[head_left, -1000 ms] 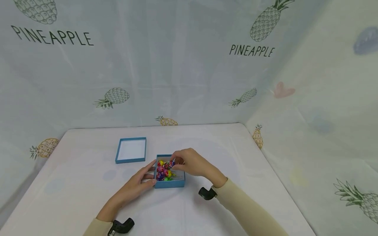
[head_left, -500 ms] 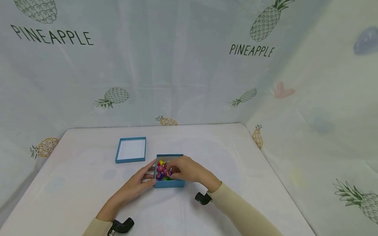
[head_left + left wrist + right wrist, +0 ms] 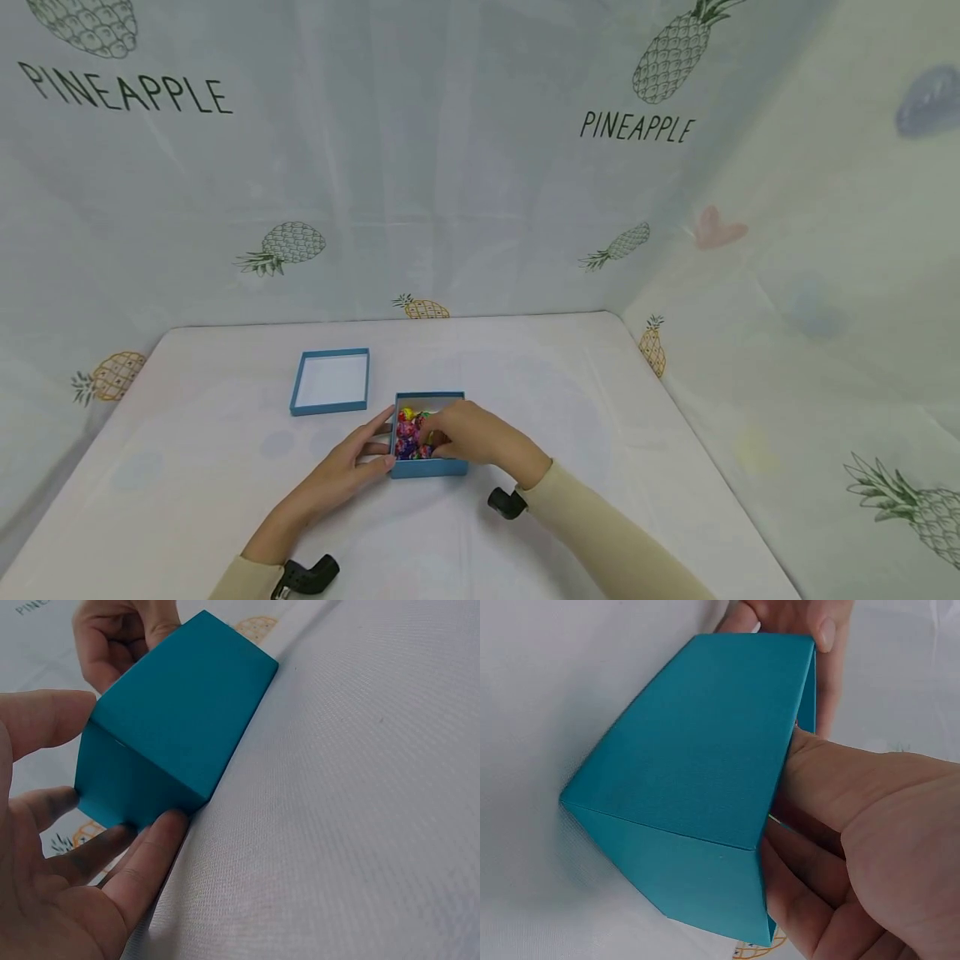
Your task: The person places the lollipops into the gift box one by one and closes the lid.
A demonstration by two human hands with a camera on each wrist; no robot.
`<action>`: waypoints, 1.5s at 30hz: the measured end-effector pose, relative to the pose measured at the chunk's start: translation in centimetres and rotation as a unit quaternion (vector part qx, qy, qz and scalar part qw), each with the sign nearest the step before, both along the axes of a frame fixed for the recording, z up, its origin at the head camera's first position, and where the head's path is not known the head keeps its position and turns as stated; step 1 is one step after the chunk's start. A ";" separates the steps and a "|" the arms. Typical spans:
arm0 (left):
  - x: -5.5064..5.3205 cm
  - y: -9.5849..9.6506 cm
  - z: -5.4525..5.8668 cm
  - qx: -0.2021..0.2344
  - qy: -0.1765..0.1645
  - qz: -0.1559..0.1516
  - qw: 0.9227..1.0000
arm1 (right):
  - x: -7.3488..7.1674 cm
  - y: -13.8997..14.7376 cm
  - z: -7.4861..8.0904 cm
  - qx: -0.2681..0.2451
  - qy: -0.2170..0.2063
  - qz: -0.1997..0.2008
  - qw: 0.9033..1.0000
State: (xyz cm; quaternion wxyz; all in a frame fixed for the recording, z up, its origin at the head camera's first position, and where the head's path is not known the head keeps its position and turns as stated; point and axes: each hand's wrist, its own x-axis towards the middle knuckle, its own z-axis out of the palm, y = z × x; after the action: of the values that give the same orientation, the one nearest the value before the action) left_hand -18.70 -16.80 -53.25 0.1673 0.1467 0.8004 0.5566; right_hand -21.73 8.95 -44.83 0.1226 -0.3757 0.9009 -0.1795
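A blue box (image 3: 429, 468) without its lid stands on the table, several lollipops (image 3: 407, 433) in bright wrappers gathered along its left side. My left hand (image 3: 347, 468) rests its fairly straight fingers and thumb against the box's left wall; in the left wrist view those fingertips touch the blue side (image 3: 124, 780). My right hand (image 3: 476, 437) reaches over the right wall into the box, its fingers curled among the lollipops. A thin pale stick (image 3: 775, 818) shows between thumb and fingers in the right wrist view. The box walls hide the right fingertips and the lollipop head they pinch.
A blue box lid (image 3: 330, 408) lies inside up on the table, left of the box and farther back. The white-covered table (image 3: 187, 483) ends at a curtain (image 3: 450, 167) printed with pineapples. Black wrist cameras sit on both forearms.
My right hand has come left and nearer, lowering a lollipop from above the box in among the others. My left hand keeps its place at the left wall.
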 end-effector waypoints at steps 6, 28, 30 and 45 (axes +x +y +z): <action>-0.1 0.2 0.0 -0.003 0.000 0.002 1.000 | -0.1 0.0 -0.2 0.009 0.008 0.003 1.000; -0.9 -3.6 3.1 -0.048 0.066 0.029 0.996 | -1.6 1.8 2.4 -0.122 0.035 -0.061 0.990; -1.3 -5.0 4.1 -0.068 0.095 0.036 0.993 | -1.9 1.6 2.8 -0.137 0.036 -0.077 0.987; -7.6 -12.5 7.2 -0.182 0.138 0.101 0.968 | -6.8 -4.3 2.1 -0.180 -0.050 -0.138 0.973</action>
State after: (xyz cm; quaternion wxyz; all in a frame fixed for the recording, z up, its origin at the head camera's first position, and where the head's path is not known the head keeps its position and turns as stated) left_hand -26.31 -29.30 -46.06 0.0220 0.1079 0.9143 0.3897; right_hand -28.58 4.70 -42.74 0.0716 -0.2538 0.8897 -0.3727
